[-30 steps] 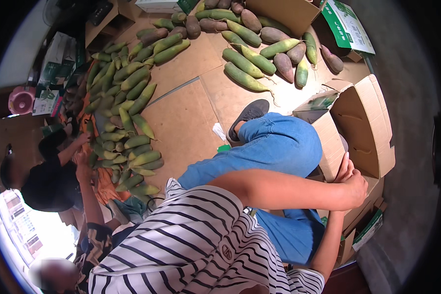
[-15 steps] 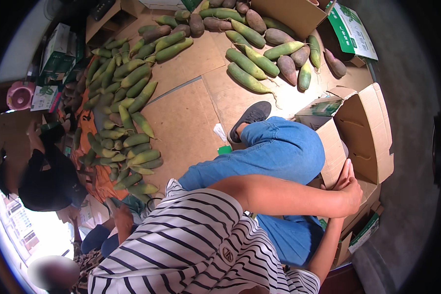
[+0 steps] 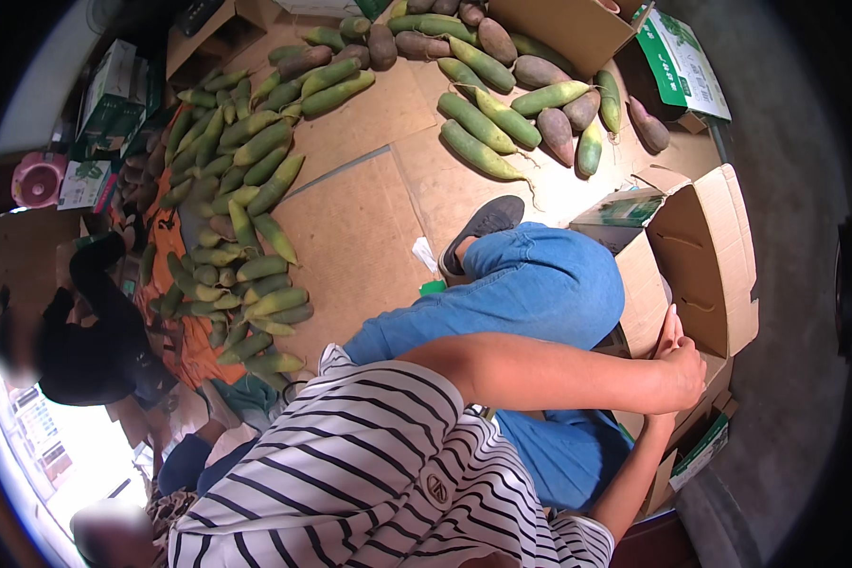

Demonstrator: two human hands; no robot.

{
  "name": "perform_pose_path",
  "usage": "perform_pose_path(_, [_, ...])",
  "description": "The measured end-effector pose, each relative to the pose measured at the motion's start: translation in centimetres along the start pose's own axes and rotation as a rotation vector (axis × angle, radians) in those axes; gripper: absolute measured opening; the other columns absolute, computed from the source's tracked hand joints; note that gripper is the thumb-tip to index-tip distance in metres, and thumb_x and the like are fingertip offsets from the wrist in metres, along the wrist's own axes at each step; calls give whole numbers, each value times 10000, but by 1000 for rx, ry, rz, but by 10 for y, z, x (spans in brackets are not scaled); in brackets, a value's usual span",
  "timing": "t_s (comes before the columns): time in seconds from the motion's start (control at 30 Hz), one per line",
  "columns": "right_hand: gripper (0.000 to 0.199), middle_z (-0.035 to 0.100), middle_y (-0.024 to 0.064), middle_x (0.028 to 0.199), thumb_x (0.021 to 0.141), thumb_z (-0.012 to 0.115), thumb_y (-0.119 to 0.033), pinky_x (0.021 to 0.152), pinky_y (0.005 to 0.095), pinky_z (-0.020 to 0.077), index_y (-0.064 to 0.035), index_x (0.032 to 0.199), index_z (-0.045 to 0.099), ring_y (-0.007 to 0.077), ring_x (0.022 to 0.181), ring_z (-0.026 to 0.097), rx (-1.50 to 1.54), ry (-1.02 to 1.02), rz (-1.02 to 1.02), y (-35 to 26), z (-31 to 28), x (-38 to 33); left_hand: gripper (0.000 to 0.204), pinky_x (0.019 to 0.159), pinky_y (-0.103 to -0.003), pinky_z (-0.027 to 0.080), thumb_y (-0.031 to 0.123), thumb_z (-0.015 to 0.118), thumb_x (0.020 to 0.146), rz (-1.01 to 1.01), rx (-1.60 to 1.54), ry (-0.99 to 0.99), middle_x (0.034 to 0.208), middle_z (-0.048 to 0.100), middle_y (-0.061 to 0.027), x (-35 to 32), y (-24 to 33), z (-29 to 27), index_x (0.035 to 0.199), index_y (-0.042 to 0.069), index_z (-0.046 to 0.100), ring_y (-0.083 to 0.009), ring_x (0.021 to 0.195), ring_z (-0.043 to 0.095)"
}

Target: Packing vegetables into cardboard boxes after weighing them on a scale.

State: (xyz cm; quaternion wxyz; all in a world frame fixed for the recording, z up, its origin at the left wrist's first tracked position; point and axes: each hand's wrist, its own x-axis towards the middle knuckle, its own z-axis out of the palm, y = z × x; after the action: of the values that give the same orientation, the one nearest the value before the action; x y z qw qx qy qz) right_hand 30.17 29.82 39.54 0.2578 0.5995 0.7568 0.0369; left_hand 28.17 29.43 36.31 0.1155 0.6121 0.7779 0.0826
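Note:
My left hand (image 3: 682, 376) is at the right, its forearm crossing in front of my bent knee. Its fingers are curled, and it lies over my right hand (image 3: 670, 331), hiding much of it. The visible fingers of my right hand stretch out close together, pointing up beside the open cardboard box (image 3: 696, 241). What my left fingers close on, if anything, is hidden. The box stands with its brown flaps raised, just beyond both hands. A small part of something greyish shows inside, too little to name.
Long green radishes (image 3: 256, 142) lie in a heap on the left and at the back, with purplish roots (image 3: 555, 133) among them. Flat cardboard (image 3: 360, 222) covers the floor. Another green-and-white box (image 3: 677, 66) stands at the back right. A person in dark clothes (image 3: 99, 327) is at the left.
My hands have shifted slightly to the right beside the box, still overlapping. At the left, the person in dark clothes and a second person have moved, and a forearm seen there earlier has changed place.

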Motion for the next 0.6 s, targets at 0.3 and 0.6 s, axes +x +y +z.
perform_pose_path(0.3, [455, 522, 107, 1312, 926, 482, -320, 959, 386, 406, -161, 1351, 457, 276, 1156, 517, 77, -42, 38, -48, -11, 0, 327, 1041, -546, 237, 130, 539, 856, -99, -63, -52, 1208, 543, -200, -15, -31, -41, 1155, 2, 573, -379, 1154, 450])
perform_pose_path(0.6, [487, 501, 115, 1329, 919, 497, -304, 964, 378, 399, -155, 1376, 421, 270, 1162, 509, 189, -32, -179, -126, -7, -155, 356, 1081, -555, 188, 131, 527, 860, -156, -91, -116, 1238, 525, -204, 1, -3, 11, 1188, -7, 549, -393, 1201, 415])
